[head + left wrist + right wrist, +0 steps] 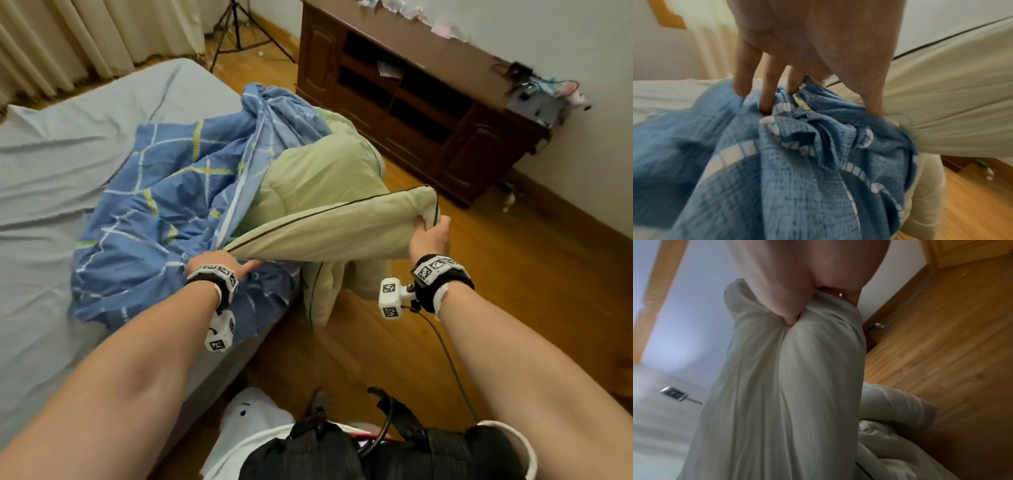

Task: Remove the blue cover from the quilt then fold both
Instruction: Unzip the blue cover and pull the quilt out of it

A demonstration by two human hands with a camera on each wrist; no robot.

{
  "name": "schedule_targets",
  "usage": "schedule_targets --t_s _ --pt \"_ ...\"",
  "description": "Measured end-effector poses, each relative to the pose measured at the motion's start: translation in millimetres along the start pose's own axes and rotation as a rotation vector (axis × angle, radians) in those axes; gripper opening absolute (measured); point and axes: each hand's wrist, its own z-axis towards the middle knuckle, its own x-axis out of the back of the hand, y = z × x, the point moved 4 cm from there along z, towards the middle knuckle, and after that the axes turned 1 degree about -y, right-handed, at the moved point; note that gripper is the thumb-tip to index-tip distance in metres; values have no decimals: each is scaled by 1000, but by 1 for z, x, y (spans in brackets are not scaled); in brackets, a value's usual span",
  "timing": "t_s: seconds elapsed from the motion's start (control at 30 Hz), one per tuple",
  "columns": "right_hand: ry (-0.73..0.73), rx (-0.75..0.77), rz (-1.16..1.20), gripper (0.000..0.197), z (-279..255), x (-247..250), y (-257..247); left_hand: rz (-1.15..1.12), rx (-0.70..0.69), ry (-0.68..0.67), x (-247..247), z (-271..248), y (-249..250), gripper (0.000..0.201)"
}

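The blue cover (164, 212) with white and yellow lines lies crumpled on the bed. The pale green quilt (325, 178) bulges out of the cover's open end and hangs over the bed's edge to the floor. My left hand (219, 263) holds the bunched blue cover (797, 162) at that opening, its fingers (766, 97) sunk into the folds and the thumb beside the quilt (951, 97). My right hand (430, 233) grips a dark-piped corner of the quilt (787, 386) and holds it up to the right, so the edge stretches between both hands.
The bed with its grey sheet (51, 171) fills the left side. A dark wooden cabinet (411, 102) stands against the wall beyond the quilt. A tripod (236, 27) and curtains (68, 34) are at the back. Wooden floor (513, 291) lies to the right.
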Motion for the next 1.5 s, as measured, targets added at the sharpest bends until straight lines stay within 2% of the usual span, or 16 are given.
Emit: schedule_targets --t_s 0.07,0.17,0.27,0.33,0.4,0.5,0.57,0.63,0.73,0.83,0.87,1.0,1.13,1.27,1.4,1.5 --pt "-25 -83 29 28 0 -1 11 -14 29 21 3 -3 13 112" --pt "-123 -32 65 30 -5 -19 1 -15 24 111 9 -3 21 88" --pt "-159 -3 95 26 -13 -41 -14 63 -156 86 -1 18 26 70" --pt "-143 -41 86 24 -19 -57 -16 139 -290 -4 -13 34 28 43" --pt "-72 -117 -15 24 -28 -69 -14 155 -380 -60 -19 45 23 34" --pt "72 -34 -360 71 -50 -96 -21 14 -493 -24 -13 54 6 36" --pt "-85 228 -584 94 -78 -137 -44 -16 -574 24 -1 57 -1 34" --pt "-395 550 -821 105 -117 -190 -67 -28 -654 78 14 56 -6 27" --pt "-764 697 -1017 92 -168 -252 -80 -60 -722 180 35 56 -15 22" --pt "-595 716 -947 35 -180 -270 -97 -102 -728 264 40 64 -39 21" --pt "-562 709 -913 26 -182 -272 -104 -129 -693 240 37 68 -49 28" --pt "-571 665 -786 34 -185 -272 -124 -268 -483 13 9 90 -67 63" --pt "-400 502 -798 44 -159 -224 -124 -196 -458 -124 2 110 -74 48" --pt "-92 242 -802 38 -126 -154 -107 -14 -371 -74 2 127 -107 32" --pt "55 48 -663 28 -124 -142 -96 63 -390 -61 27 127 -106 38" --pt "100 -31 -618 29 -120 -135 -93 115 -351 -72 34 141 -139 43"
